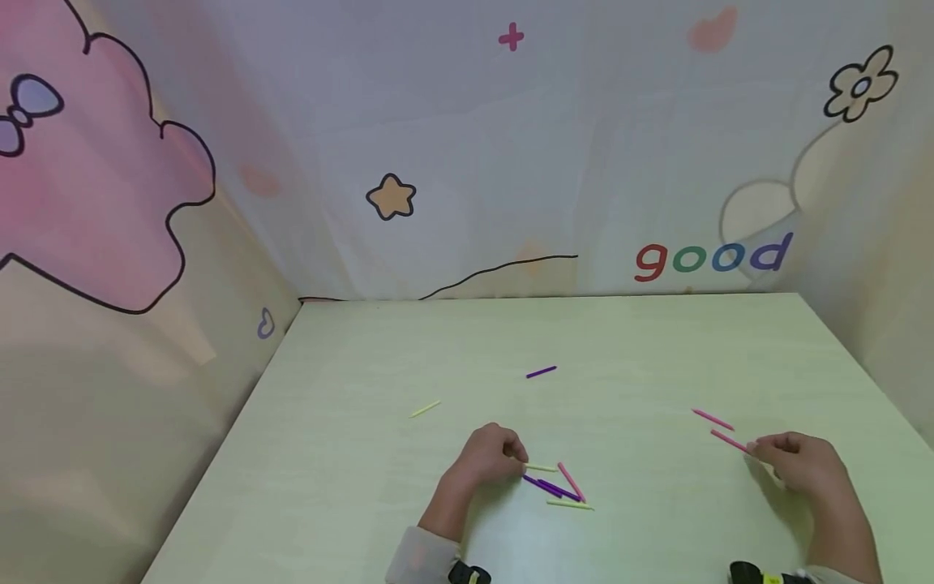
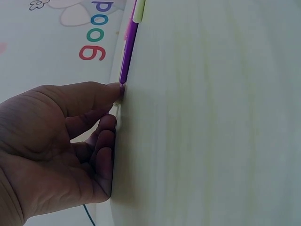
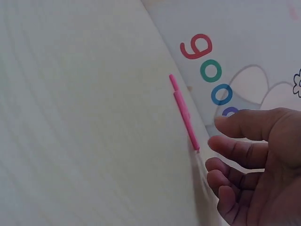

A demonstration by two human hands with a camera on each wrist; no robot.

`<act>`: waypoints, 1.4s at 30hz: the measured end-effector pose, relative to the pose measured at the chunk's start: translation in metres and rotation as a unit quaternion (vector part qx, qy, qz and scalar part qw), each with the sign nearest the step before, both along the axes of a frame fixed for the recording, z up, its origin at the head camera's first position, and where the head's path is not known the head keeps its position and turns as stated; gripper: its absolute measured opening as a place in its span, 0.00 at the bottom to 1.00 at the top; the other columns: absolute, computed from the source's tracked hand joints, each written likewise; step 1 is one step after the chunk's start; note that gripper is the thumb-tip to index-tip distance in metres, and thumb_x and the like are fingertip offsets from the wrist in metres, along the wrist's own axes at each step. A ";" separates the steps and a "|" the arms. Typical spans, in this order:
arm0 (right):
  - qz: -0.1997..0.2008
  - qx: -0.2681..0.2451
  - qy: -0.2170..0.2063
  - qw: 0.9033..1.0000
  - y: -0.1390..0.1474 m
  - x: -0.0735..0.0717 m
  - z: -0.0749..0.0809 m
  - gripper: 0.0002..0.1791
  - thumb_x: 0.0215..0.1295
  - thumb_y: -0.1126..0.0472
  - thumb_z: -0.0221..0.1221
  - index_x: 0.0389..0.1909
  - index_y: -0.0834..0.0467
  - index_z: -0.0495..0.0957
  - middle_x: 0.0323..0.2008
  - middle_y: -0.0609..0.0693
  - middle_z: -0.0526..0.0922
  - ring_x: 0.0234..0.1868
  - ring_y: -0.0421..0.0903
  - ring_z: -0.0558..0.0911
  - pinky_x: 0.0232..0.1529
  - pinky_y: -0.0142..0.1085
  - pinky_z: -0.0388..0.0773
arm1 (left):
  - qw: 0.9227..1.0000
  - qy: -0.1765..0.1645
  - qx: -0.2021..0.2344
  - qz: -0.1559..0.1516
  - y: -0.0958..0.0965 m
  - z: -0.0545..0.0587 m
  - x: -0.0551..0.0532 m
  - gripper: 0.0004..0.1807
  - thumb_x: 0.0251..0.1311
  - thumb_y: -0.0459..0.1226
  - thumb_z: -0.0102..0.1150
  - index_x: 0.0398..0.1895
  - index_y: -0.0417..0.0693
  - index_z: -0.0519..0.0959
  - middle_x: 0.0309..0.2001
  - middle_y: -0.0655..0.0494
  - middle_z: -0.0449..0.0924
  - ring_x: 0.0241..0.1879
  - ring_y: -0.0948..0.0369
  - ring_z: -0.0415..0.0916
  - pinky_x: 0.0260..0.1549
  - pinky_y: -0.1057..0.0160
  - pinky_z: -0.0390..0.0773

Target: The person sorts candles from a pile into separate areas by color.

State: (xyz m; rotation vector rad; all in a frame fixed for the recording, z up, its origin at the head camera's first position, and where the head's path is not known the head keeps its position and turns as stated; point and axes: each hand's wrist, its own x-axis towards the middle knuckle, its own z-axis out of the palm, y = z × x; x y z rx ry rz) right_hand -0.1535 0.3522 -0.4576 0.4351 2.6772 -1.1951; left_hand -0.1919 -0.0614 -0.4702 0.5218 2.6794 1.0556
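My left hand (image 1: 490, 454) is at the left end of a small group of short thin sticks, its thumb and forefinger pinching the end of a yellow stick (image 1: 541, 467). In the left wrist view, a purple stick (image 2: 129, 52) ends right at the thumb of that hand (image 2: 61, 146). Two purple sticks (image 1: 552, 487), a pink stick (image 1: 571, 482) and another yellow stick (image 1: 570, 504) lie close by. On the right, my right hand (image 1: 803, 464) is beside the near pink stick (image 1: 730, 441). Its thumb and forefinger stand apart in the right wrist view, next to that stick (image 3: 186, 121).
Another pink stick (image 1: 713, 419) lies just beyond the near one. Farther back on the pale table (image 1: 328, 487) are a lone purple stick (image 1: 541, 372) and a lone yellow stick (image 1: 426, 410). Printed cloth walls (image 1: 467, 146) border the table's back and sides.
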 end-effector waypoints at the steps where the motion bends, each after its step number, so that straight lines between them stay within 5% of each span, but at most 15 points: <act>1: 0.002 -0.005 0.003 1.000 -0.002 0.002 0.002 0.32 0.63 0.46 0.54 0.47 0.75 0.70 0.33 0.56 0.77 0.33 0.48 0.74 0.31 0.40 0.70 | 1.000 0.000 0.000 0.000 0.000 0.001 0.001 0.05 0.44 0.28 0.67 0.22 0.44 0.81 0.20 0.62 0.70 0.25 0.65 0.64 0.28 0.67 0.66; 7: 0.029 -0.008 0.023 0.999 -0.019 0.010 0.012 0.30 0.65 0.47 0.53 0.48 0.74 0.70 0.37 0.55 0.78 0.32 0.43 0.77 0.32 0.38 0.72 | 1.000 -0.006 0.007 0.004 0.001 0.002 0.002 0.05 0.44 0.27 0.66 0.22 0.44 0.81 0.21 0.62 0.70 0.25 0.65 0.64 0.28 0.67 0.66; 22: 0.123 -0.030 0.095 0.987 -0.090 0.017 0.017 0.19 0.62 0.55 0.60 0.46 0.65 0.76 0.36 0.51 0.79 0.38 0.47 0.76 0.34 0.38 0.72 | 0.999 -0.006 0.035 0.019 0.008 -0.001 0.000 0.05 0.43 0.26 0.65 0.21 0.44 0.80 0.19 0.63 0.71 0.22 0.66 0.64 0.24 0.68 0.67; 42: 0.130 -0.104 0.112 0.980 -0.172 0.022 0.001 0.11 0.56 0.59 0.65 0.39 0.58 0.81 0.39 0.50 0.77 0.39 0.46 0.76 0.36 0.39 0.71 | 1.000 -0.001 0.026 0.016 -0.002 0.000 0.001 0.06 0.44 0.25 0.64 0.21 0.44 0.80 0.19 0.62 0.70 0.23 0.66 0.64 0.26 0.68 0.67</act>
